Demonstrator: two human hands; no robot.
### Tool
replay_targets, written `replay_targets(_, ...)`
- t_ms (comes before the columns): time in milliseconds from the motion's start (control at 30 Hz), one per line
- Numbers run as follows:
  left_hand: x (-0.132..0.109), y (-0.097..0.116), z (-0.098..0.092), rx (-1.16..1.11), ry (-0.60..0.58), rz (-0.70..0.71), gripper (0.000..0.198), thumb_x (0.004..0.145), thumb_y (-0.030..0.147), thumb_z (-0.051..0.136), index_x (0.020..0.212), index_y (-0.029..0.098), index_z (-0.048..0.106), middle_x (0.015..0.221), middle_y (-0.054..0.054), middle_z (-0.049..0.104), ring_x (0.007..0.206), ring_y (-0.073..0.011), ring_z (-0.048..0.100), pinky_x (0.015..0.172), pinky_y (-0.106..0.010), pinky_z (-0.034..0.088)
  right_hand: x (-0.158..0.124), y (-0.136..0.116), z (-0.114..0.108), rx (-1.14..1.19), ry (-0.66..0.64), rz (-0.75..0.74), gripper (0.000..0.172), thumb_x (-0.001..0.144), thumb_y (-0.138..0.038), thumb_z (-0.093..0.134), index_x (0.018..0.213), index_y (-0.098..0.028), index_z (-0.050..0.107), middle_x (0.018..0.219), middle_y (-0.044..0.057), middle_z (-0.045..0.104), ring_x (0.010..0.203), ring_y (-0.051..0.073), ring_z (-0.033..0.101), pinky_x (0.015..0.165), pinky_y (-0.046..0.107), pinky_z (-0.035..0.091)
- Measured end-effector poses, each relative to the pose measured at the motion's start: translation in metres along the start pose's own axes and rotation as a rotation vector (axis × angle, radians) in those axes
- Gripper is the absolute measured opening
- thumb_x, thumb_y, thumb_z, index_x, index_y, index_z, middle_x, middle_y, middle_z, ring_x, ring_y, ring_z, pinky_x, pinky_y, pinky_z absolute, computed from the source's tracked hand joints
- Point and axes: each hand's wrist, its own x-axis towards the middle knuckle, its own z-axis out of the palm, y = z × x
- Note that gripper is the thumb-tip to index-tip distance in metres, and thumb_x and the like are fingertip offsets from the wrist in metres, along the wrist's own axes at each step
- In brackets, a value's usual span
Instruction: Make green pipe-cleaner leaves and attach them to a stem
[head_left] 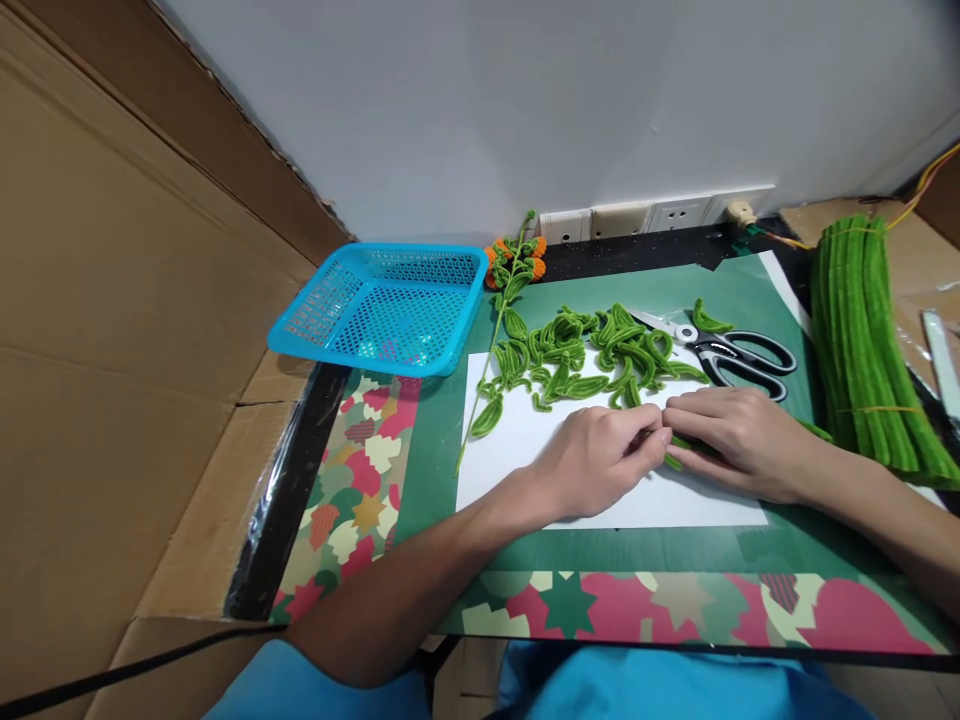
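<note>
Both hands meet over a white sheet of paper (499, 485). My left hand (596, 455) is closed, thumb and forefinger pinched together at the right hand's fingertips. My right hand (739, 440) is closed over a green pipe cleaner (673, 462); short lengths of it show beneath the fingers, and a green end sticks out past the wrist. The hands hide most of it. Just behind lies a pile of green pipe-cleaner leaves (581, 350), bent into loops and curls. Scissors (724, 352) with black and grey handles lie beyond my right hand, blades pointing left.
A blue plastic basket (442, 365) stands at the back left. Beside it lies a pipe-cleaner stem with orange flowers (538, 268). At right is a thick bundle of green pipe cleaners (862, 340). Wall sockets (679, 213) with a plug line the back; cardboard (112, 330) rises at left.
</note>
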Motion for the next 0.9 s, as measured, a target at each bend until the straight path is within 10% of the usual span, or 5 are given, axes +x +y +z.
replay_targets(900,0.0,-0.002,0.005,0.065,0.004,0.029,0.034,0.11,0.037,0.047,0.081,0.021,0.051,0.07,0.003,0.054,0.063,-0.0121,0.049,0.062,-0.027,0.031,-0.003,0.001,-0.003,0.035,-0.039,0.027,0.023,0.112,-0.031,0.048,0.093,-0.022,0.059,0.076,0.002,0.063,0.065,0.018,0.055,0.063,0.032,0.034)
